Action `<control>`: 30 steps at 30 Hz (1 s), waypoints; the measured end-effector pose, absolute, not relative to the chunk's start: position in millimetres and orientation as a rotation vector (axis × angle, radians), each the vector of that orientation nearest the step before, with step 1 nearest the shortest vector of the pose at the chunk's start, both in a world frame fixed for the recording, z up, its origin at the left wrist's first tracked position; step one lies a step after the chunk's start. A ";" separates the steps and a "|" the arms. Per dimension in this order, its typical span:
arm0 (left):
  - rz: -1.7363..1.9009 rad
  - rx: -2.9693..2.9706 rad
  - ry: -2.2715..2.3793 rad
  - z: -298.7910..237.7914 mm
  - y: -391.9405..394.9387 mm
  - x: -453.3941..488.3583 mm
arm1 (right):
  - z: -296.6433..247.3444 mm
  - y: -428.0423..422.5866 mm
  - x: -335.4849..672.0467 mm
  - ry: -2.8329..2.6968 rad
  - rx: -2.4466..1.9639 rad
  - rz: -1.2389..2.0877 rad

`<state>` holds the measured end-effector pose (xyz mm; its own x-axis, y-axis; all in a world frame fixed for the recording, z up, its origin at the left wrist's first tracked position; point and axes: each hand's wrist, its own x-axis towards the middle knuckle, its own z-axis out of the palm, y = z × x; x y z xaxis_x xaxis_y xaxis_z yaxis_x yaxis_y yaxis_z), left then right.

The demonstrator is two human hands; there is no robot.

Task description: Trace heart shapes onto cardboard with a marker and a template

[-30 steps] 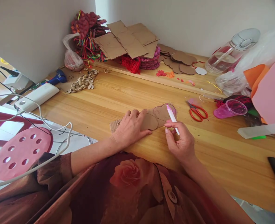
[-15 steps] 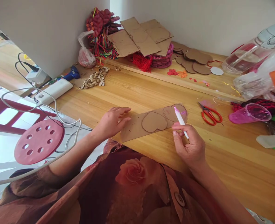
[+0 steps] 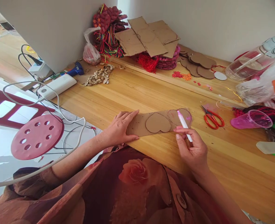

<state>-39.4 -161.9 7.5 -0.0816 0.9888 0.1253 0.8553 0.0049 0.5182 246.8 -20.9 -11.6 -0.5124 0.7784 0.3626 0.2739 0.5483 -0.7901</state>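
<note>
A strip of brown cardboard (image 3: 139, 119) lies on the wooden table in front of me. On it rests a heart-shaped cardboard cutout (image 3: 158, 123), point away from me, and a heart outline is drawn on the strip's right part. My left hand (image 3: 122, 126) lies over the left end of the strip, fingers spread, thumb along the near edge. In my right hand (image 3: 192, 146) is a white marker pen (image 3: 184, 126) with a pink tip, held between thumb and fingers. The pen's tip points up and away, over the drawn outline; whether it touches the cardboard I cannot tell.
Red-handled scissors (image 3: 212, 118) and a purple plastic cup (image 3: 250, 119) lie to the right. Cardboard pieces (image 3: 149, 37), heart cutouts (image 3: 200, 60) and a water bottle (image 3: 247, 63) stand at the back. Shells (image 3: 100, 76), a power bank (image 3: 57, 85) and a cable are left, beside a pink stool (image 3: 37, 137).
My left hand has come down onto the left end of the cardboard strip, and the strip has straightened slightly. My right hand still holds the marker pen. The view has shifted a little.
</note>
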 end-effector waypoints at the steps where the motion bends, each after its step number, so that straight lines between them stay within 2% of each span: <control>1: 0.696 1.913 1.995 8.2 -162.0 -41.2 | -12.2 -21.6 247.1 -2.049 -0.854 0.883; 7: 0.768 1.913 1.946 14.5 -164.6 -59.5 | -13.5 -24.4 247.8 -2.064 -0.847 0.846; 13: 1.004 1.878 2.036 18.0 -167.9 -72.7 | -14.0 -23.6 246.5 -2.110 -0.809 0.783; 17: 1.090 1.991 1.868 16.4 -160.5 -55.9 | -11.6 -23.3 242.6 -2.121 -0.768 0.709; 21: 1.046 2.115 1.741 12.2 -150.1 -34.3 | -10.0 -24.0 241.0 -2.132 -0.767 0.699; 30: 0.948 2.090 1.776 2.4 -144.1 -24.4 | -10.5 -24.5 242.4 -2.139 -0.798 0.678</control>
